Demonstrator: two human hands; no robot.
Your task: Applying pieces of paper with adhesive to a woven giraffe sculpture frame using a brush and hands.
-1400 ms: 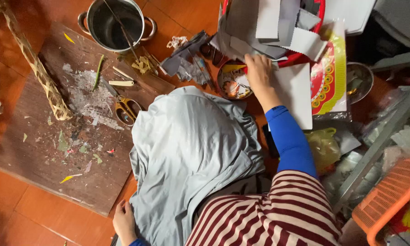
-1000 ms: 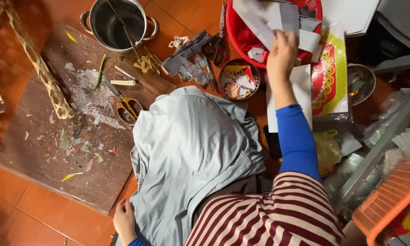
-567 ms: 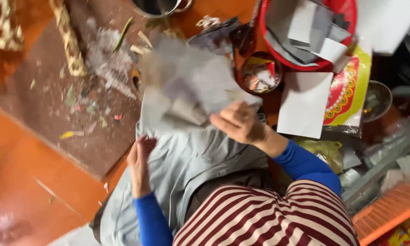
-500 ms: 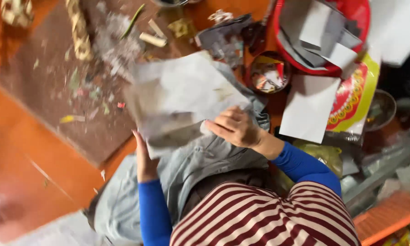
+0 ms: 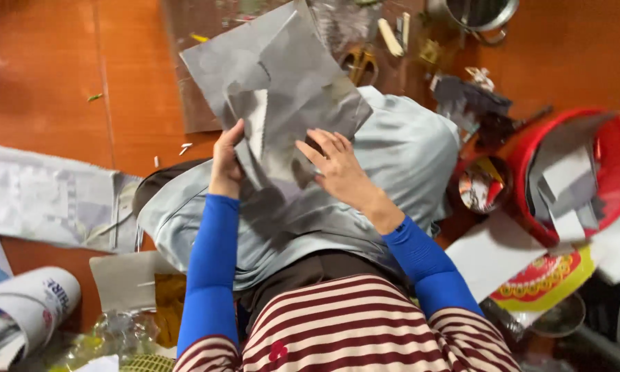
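Head view, the only one: at the centre of the frame both hands work a crumpled sheet of grey paper (image 5: 282, 89) that rises from the lap toward the upper middle of the picture. The left hand (image 5: 226, 160) has its grip closed on the sheet's lower left edge, thumb and fingers pinching a fold; the right hand (image 5: 337, 169) lies flat and open-fingered against the sheet's lower right part, pressing rather than clasping it. Under the sheet a pale grey cloth (image 5: 393, 165) is spread over the knees, and blue sleeves (image 5: 210, 275) run back to a red-and-white striped top at the bottom of the frame. The sheet looks thin, light and limp, already creased, so it will likely flop where unsupported and could tear if pulled hard at one corner; the edges near both lower corners seem the soundest places to hold, with the two hands apart to keep it taut. Behind it, in the upper middle, a brown board (image 5: 207, 83) lies on the orange floor (image 5: 48, 76) with scissors (image 5: 359, 65) and scraps on it. At the right sits a red basin (image 5: 603, 138) holding more grey and white pieces, and a metal pot (image 5: 475, 14) shows at the upper right edge
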